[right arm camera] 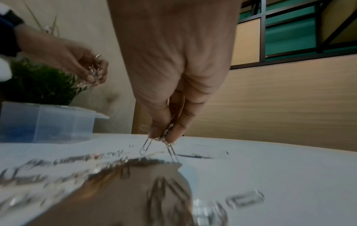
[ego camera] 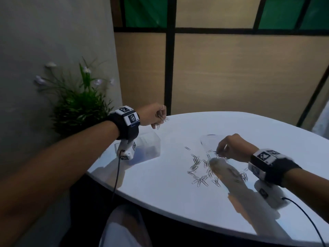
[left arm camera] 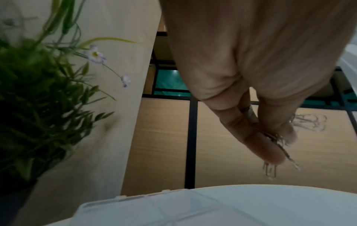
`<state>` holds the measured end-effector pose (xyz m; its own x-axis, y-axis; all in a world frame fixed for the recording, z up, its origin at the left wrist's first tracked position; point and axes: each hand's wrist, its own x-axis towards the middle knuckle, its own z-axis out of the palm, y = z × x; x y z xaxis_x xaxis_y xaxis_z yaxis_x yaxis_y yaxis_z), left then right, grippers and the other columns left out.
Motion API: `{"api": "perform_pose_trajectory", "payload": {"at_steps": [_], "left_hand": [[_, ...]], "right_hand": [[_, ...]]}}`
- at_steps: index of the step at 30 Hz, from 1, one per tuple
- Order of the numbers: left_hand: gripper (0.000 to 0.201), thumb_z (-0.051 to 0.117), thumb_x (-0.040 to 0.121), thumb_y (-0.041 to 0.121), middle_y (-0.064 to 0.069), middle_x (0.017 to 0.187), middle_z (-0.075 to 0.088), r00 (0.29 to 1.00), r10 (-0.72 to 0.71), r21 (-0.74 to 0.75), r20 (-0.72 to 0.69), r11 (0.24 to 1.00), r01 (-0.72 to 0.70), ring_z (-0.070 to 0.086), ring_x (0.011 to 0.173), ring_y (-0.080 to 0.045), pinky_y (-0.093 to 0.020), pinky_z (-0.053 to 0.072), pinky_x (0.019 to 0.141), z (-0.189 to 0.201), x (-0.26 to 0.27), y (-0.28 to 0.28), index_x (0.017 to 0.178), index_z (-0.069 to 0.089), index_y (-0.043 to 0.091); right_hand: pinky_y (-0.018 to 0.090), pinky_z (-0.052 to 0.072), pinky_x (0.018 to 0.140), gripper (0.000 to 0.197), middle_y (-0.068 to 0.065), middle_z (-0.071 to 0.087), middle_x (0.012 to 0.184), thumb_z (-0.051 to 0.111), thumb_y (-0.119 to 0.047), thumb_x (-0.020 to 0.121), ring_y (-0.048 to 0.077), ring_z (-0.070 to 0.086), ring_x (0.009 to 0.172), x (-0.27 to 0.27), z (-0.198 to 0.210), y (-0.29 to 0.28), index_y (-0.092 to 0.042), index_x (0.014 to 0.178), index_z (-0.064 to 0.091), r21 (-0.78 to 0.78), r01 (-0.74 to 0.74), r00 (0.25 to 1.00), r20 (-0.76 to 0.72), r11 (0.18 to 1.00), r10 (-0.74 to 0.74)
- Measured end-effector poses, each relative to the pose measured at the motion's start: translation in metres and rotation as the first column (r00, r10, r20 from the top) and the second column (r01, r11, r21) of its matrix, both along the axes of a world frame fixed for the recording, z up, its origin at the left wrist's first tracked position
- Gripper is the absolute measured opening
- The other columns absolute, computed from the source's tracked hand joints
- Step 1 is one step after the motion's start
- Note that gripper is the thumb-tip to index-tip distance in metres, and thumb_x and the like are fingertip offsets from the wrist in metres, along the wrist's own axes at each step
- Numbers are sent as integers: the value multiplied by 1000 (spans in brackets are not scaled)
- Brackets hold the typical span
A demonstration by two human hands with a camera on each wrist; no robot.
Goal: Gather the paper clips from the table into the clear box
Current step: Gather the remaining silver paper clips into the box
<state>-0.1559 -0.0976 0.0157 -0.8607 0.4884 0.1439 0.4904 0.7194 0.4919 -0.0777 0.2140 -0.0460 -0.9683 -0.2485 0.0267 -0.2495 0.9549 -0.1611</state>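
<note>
- Right hand (right arm camera: pixel 173 61): fingers (right arm camera: pixel 154 130) pinch a few paper clips (ego camera: pixel 201 168), lifting them off the worktop (ego camera: pixel 160 184) pile beneath.
- Left hand (ego camera: pixel 151 114): fingers clasp another bunch, held raised just beyond the clear box (ego camera: pixel 142 148), probably for dropping in.

Bare desk (ego camera: pixel 160 189) lies between the clear box (ego camera: pixel 147 147) and the paper clips (ego camera: pixel 201 170) (scattered flat); a plant (ego camera: pixel 78 104) stands behind the box.

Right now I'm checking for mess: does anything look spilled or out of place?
Yes. Loose paper clips lie scattered across the white table, outside the clear box. Both hands hold pinched clusters: left hand above the box, right hand over the pile.
</note>
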Motion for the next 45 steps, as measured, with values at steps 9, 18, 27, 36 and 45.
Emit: {"api": "perform_pose_trajectory", "payload": {"at_steps": [9, 18, 27, 36, 45], "left_hand": [[19, 60, 78, -5, -10, 87, 72, 1000, -11, -459, 19, 888, 18, 65, 69, -20, -25, 55, 60, -36, 2, -18, 91, 71, 4], [24, 54, 86, -6, -7, 95, 71, 995, 49, -284, -85, 956, -71, 70, 86, -23, -27, 56, 64, 10, 2, -43, 100, 71, 5], [15, 64, 83, 6, -7, 92, 74, 966, 120, -166, -227, 973, -160, 68, 88, -18, -25, 51, 75, 20, 11, -62, 93, 75, 9], [18, 59, 89, 8, -8, 101, 71, 974, 8, -149, -227, 988, -42, 63, 86, -17, -30, 53, 80, 9, 14, -5, 103, 70, 6], [52, 46, 98, 39, -11, 149, 39, 995, -97, -644, 6, 761, 78, 40, 135, -28, -35, 34, 107, -88, 44, 74, 144, 40, 17]], "right_hand": [[0, 42, 54, 9, -15, 65, 49, 73, -11, 76, 3, 67, 55, -24, 56, -49, -19, 73, 75, -244, -70, 997, -58, 967, 58], [-2, 41, 52, 10, 2, 73, 75, 73, -11, 79, 15, 70, 64, -60, 59, -171, -8, 87, 76, -326, -258, 966, -76, 910, 246], [11, 38, 69, 25, 7, 74, 102, 72, -10, 78, 20, 69, 94, -68, 22, -229, -8, 103, 72, -49, -377, 926, 6, 925, 378], [33, 61, 70, 24, 10, 74, 89, 58, 7, 80, 19, 70, 79, -52, 36, -151, -5, 94, 72, -390, -244, 967, -30, 888, 253], [22, 40, 94, 34, 6, 60, 129, 55, -22, 91, 23, 58, 116, -39, -6, 7, -13, 124, 60, 206, 116, 984, 107, 972, -141]]}}
